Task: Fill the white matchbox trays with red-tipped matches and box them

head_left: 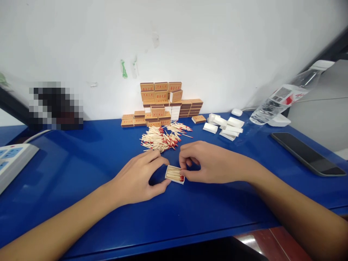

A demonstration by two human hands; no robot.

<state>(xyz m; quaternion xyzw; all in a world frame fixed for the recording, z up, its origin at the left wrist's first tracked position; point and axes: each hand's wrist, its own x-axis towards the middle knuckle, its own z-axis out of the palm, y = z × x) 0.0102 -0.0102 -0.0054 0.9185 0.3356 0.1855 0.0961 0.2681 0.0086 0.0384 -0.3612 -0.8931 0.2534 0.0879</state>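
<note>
Pinched from both sides, the little white matchbox tray point(174, 174) sits right between the person's two hands, low on the blue table point(81, 163). Left hand point(141, 177) has its thumb under the near left corner and its index finger curled over the far left edge, so it's closed on that end. Right hand point(210, 164) is bunched up, with thumb and fingertips nipped onto the tray's right end where the red match heads are. So both grips are closed on the same tray, one at each short end, and the tray looks pretty much full of matches lying side by side. Can't tell if it's resting flat on the table or lifted a hair.

Just beyond the hands there's a messy pile of loose matches point(163, 137), red tips mostly pointing right. Behind that, against the white wall, a stack of matchboxes point(163, 103) with orange labels. To the right of the pile is a bunch of empty white trays point(225, 127), then a tilted water bottle point(280, 101) and a dark phone point(307, 154) lying flat. Off at the left edge is a power strip point(11, 159).
</note>
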